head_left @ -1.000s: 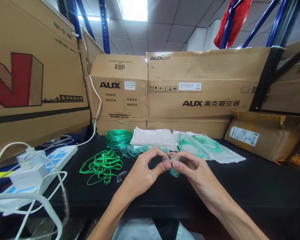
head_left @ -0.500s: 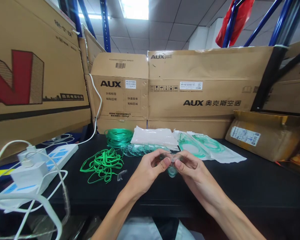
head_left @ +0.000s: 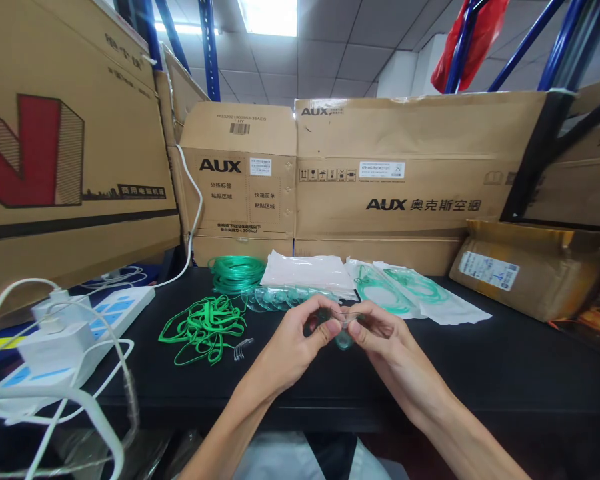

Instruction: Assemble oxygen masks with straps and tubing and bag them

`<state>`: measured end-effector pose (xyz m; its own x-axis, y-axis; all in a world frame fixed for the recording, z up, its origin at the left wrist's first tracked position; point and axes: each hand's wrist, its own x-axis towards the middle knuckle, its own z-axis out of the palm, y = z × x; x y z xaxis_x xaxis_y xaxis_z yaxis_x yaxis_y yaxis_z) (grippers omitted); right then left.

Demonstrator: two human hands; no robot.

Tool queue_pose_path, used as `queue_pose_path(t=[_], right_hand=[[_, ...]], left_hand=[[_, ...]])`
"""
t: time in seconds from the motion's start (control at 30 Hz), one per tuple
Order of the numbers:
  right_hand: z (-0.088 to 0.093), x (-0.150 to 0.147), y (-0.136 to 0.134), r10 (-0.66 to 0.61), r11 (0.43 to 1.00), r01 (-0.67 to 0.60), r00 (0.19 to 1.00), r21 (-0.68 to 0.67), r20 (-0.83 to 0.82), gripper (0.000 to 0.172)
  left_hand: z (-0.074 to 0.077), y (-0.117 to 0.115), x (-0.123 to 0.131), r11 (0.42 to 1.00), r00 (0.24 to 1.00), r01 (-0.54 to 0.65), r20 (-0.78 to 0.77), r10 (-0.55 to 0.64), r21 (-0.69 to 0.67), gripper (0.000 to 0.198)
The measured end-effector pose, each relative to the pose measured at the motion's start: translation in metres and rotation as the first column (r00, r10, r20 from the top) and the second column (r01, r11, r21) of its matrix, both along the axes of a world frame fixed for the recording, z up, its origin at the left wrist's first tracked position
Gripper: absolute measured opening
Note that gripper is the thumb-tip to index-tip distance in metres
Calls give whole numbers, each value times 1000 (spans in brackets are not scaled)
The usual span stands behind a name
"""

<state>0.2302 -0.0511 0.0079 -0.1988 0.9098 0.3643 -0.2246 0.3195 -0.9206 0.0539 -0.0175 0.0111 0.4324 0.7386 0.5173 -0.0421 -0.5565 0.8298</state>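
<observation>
Clear, green-tinted plastic, by its look a mask (head_left: 344, 342), sits directly between the person's two bare hands, above the near part of a black table (head_left: 485, 373). From where I stand, neither hand is nearer: the left hand (head_left: 293, 343) pinches it from one side, the right hand (head_left: 393, 341) from the other, thumbs almost meeting in the middle. Its thin upper rim runs side to side, from hand to hand, while a rounded part hangs below the thumbs. Fingers hide much of it, so I cannot tell its full long axis.

Just beyond the left wrist lie small silvery strips (head_left: 239, 349), beside a tangle of green straps (head_left: 207, 330). Farther off, straight past the left hand, a row of similar masks (head_left: 280, 299) overlaps sideways. Behind them are a coil of green tubing (head_left: 237, 273), a white packet (head_left: 305, 272) and, to the right, pouches (head_left: 447, 308) showing green tubes. Cardboard boxes (head_left: 330, 220) wall the back.
</observation>
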Motion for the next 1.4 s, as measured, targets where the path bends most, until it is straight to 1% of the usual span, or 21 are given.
queue_pose_path(t=[0.1,0.2,0.3,0.4,0.47,0.63,0.73,0.77,0.83,0.9,0.93,0.97,1.03,1.1,1.17,1.23,1.27,1.3,1.33,1.37,1.4], right_hand=[[-1,1,2,-16,1000,15,1000,15,23,11],[-2,3,4,-8,1000,8,999,9,40,10],[-3,5,5,-5,1000,4,998,17,64,10],[-3,6,5,-4,1000,2,996,17,92,11],[-3,7,6,1,1000,-1,995,2,103,12],[-2,9,7,59,998,-57,993,-23,100,12],[-3,8,9,95,995,-92,991,-41,89,16],[-4,8,11,77,997,-74,992,-39,95,18],[-7,7,16,-26,1000,27,990,1,142,20],[-10,7,21,-173,984,161,962,72,211,31],[-12,8,24,-224,973,204,943,106,246,37],[-13,8,25,-250,966,218,925,140,287,40],[-16,10,26,-273,955,194,872,224,407,36],[-17,12,25,-313,935,150,776,322,547,29],[-19,15,23,-355,923,132,660,363,662,31],[-22,18,21,-340,938,142,564,318,752,37],[-23,20,21,-317,948,146,529,283,787,40],[-24,22,20,-295,955,148,503,255,812,42],[-25,23,20,-278,961,146,487,237,828,44],[-25,24,19,-267,964,141,479,227,836,44],[-25,25,18,-261,965,134,475,224,840,45]], left_hand=[[1,-1,0,1000,1000,-11,-20,11,4,23],[2,0,-1,999,998,-22,-52,20,-31,24],[3,2,-2,998,997,4,-72,-8,-58,26],[3,3,-3,998,996,39,-75,-43,-51,26],[3,3,-4,998,996,42,-74,-45,-42,24],[3,0,-6,1000,992,25,-121,-26,-9,16],[1,1,-3,998,990,-55,-130,56,14,14],[0,1,-1,995,987,-97,-124,99,23,15],[-2,3,2,987,980,-158,-117,160,24,17],[-3,3,3,986,977,-164,-138,163,5,23],[-4,3,3,987,976,-158,-155,156,-4,25],[-3,2,2,988,974,-151,-172,148,-9,27],[-2,0,-1,990,969,-143,-205,141,2,30],[1,0,-8,987,946,-152,-280,161,53,31],[5,0,-18,971,891,-192,-390,233,142,31],[10,3,-32,927,805,-279,-465,368,250,29],[12,4,-41,892,753,-340,-481,449,300,28],[15,6,-50,845,688,-410,-492,534,343,27],[19,7,-60,783,602,-489,-501,621,384,27],[22,9,-71,704,492,-572,-510,705,422,28],[24,10,-81,611,368,-647,-515,774,455,29]])
